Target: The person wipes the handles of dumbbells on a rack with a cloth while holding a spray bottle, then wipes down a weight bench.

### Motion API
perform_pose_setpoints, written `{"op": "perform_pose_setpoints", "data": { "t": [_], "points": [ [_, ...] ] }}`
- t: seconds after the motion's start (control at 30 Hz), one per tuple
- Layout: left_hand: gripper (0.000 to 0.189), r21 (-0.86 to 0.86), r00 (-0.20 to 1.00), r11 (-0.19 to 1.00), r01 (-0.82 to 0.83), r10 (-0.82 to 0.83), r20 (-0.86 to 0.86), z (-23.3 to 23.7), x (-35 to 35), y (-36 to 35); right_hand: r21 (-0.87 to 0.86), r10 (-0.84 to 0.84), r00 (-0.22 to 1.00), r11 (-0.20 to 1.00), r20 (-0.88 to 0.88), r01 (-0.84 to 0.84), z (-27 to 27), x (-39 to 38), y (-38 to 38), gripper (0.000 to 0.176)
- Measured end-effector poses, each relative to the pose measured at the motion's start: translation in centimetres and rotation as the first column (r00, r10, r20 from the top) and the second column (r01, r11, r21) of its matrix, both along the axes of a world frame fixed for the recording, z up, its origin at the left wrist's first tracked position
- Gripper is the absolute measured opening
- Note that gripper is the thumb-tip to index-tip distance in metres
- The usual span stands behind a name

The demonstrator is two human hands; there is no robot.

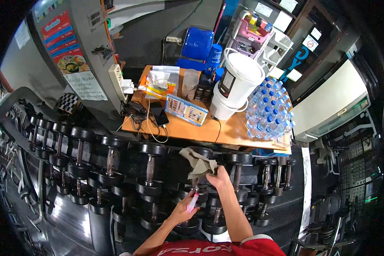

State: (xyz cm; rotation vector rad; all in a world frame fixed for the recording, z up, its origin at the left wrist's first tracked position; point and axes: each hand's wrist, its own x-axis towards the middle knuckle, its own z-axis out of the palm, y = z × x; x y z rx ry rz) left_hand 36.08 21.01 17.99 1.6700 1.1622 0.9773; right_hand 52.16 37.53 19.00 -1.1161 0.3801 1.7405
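My left hand (184,211) is closed around a slim pink-and-white bottle (193,203), its pink end pointing up; the finer details are too small to make out. In my right hand (219,177) is a crumpled grey-green cloth (197,164), pinched at its right side and spread forward. The cloth overlaps the upper head of a black dumbbell (199,152) on the rack, hiding part of it. That dumbbell's lower head lies just by my left hand. Another dumbbell (150,168) stands to the left, and one more (237,170) to the right of my right hand.
Several dumbbells (80,152) fill the two-tier rack to both sides. Behind it, a wooden table (232,130) holds white buckets (242,72), packed water bottles (269,109), a desk calendar (186,110), a phone (159,115) and cables. A blue chair (197,45) stands beyond.
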Motion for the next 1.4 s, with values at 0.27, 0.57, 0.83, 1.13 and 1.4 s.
{"op": "perform_pose_setpoints", "data": {
  "t": [0.27, 0.57, 0.83, 1.13, 1.4],
  "points": [
    [0.051, -0.031, 0.996, 0.999, 0.040, -0.043, -0.082, -1.5, 0.1, -0.7, 0.138, 0.551, 0.834, 0.828, -0.013, -0.544, 1.8, -3.8, -2.4, 0.033],
    [0.050, 0.130, 0.989, 0.985, 0.117, -0.104, -0.103, -2.1, -1.0, -0.1, 0.345, 0.432, 0.581, 0.509, 0.690, -0.789, -5.4, -6.5, -0.2, 0.033],
    [0.055, 0.034, 0.990, 0.993, 0.110, -0.106, -0.095, -1.8, -1.3, -0.2, 0.174, 0.278, 0.960, 0.946, -0.010, -0.272, 1.8, -1.7, -2.0, 0.036],
    [0.018, -0.364, 0.954, 0.911, -0.194, 0.261, 0.146, 3.7, -0.1, -0.2, 0.135, 0.060, 0.990, 0.988, 0.131, -0.078, 5.5, 6.8, -10.6, 0.039],
    [0.018, -0.427, 0.949, 0.873, -0.236, 0.301, 0.091, 5.0, 1.0, 0.3, 0.159, -0.017, 0.997, 0.987, 0.078, 0.005, 4.2, 6.7, -15.2, 0.036]
  ]
}}
